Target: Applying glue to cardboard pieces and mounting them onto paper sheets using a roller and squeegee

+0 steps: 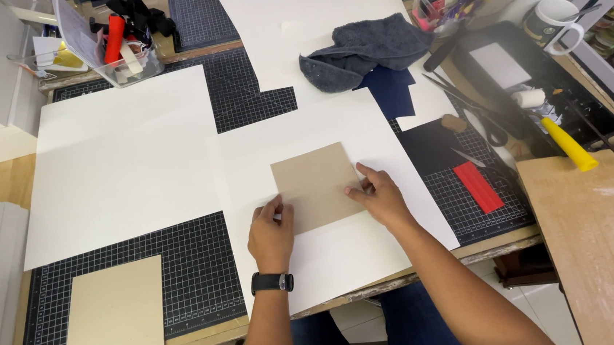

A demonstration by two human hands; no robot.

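Observation:
A small brown cardboard rectangle lies on a large white sheet in the middle of the table. My left hand, with a black watch on the wrist, presses its fingertips on the card's lower left edge. My right hand rests its fingers on the card's right edge. Both hands lie flat on the card and hold it down against the sheet.
A black gridded cutting mat carries a bigger brown board at front left and another white sheet. A grey cloth, navy paper, scissors, red strip, yellow tool, mug and tool tubs stand behind and to the right.

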